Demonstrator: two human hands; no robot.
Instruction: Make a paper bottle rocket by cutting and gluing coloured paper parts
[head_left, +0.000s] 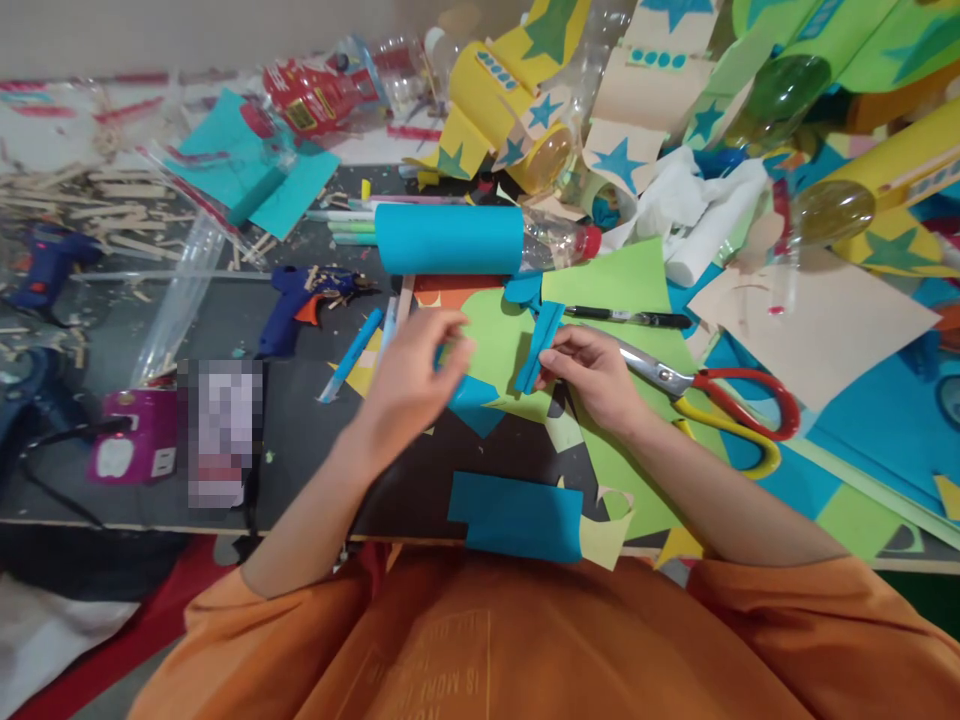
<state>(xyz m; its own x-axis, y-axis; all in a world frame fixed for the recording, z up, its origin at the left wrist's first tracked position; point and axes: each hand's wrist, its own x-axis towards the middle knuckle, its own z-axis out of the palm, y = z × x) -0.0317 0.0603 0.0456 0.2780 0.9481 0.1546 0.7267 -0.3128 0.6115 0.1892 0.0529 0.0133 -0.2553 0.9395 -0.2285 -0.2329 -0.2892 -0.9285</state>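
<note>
Just past the blue sheet (517,515) at the surface's (300,440) near edge, your right hand (592,375) pinches the folded blue strip (538,345) over green paper (495,340): light, limp, easily creased, so grip along its fold, while I cannot tell how your blurred left hand's (416,380) fingers are set

i'm looking down on a craft workroom, a hobby or school making space by the look of it. the dark table (300,420) is buried in cut coloured paper (630,280), with a blue glue gun (300,300), red-and-yellow scissors (720,405) and a black pen (630,318) lying among the scraps. wooden craft sticks (90,215) litter the far left, and plastic bottles dressed in yellow paper and blue stars (495,95) are heaped at the back.
</note>
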